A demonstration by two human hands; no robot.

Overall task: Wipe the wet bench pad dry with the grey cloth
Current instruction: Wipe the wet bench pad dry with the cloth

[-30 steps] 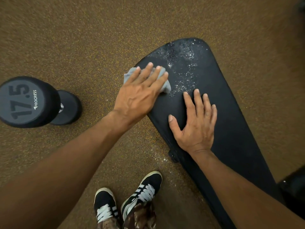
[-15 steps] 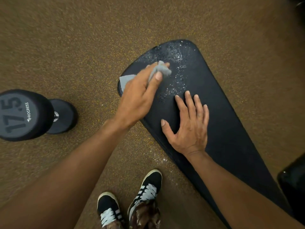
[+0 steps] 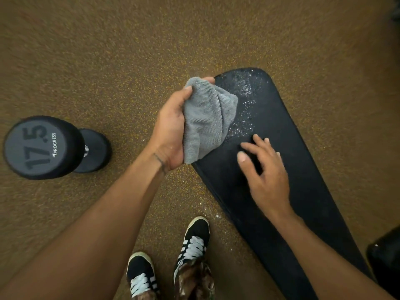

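A: Status, near to far?
B: Shoes [image 3: 194, 241] by the pad [image 3: 303, 169] edge. Right hand [image 3: 268, 176] is no longer flat on the pad: palm raised, fingers spread and bent. Can't tell if the tips touch.
A: Cloth?
B: Lifted off the pad. Left hand [image 3: 171, 128] has turned palm-up, thumb and fingers curled round the bunched cloth [image 3: 207, 118], held over the pad's left edge.
A: Wipe paused?
B: Yes, probably regripping for a dry face. Drops [image 3: 244, 87] cover the far end; near part looks dry. Partly done. Dumbbell [image 3: 43, 148] lies well left.
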